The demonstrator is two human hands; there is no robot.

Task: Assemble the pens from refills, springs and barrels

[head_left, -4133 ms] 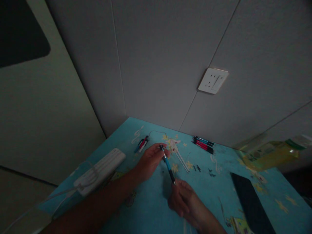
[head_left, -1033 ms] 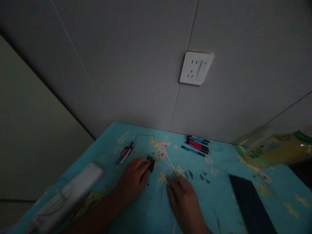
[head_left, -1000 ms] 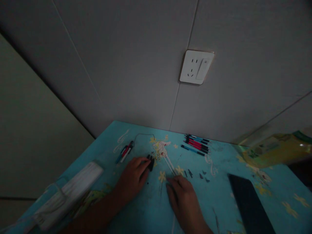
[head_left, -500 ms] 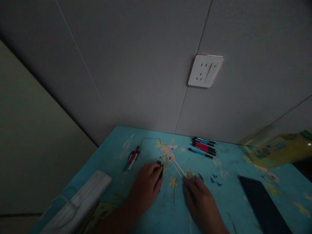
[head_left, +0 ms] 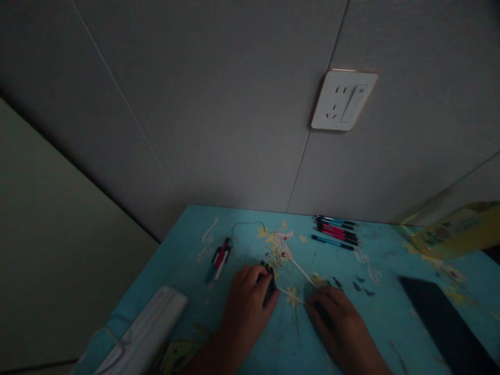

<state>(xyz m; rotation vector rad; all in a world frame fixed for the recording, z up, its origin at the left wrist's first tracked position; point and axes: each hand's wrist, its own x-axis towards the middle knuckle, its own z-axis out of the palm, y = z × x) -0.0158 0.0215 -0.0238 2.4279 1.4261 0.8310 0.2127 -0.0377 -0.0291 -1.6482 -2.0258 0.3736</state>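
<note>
My left hand is closed at the thumb and fingers around a small black object, partly hidden by the fingers; its kind is not clear. My right hand pinches a thin white stick-like piece, which could be a stiff cord. Its far tip reaches the black object beside my left thumb; whether they touch I cannot tell. Several small dark curved pieces lie just right of my right hand. Beyond my left hand, a few pens lie together on the blue patterned tabletop.
Several blue, red and black pens lie in a row near the wall. A white power strip with a cord is at left, a dark flat slab at right. A yellow transparent package stands by the wall, below a wall socket.
The white piece's tip has swung from the printed bird toward the black object in my left hand. The camera view has shifted slightly.
</note>
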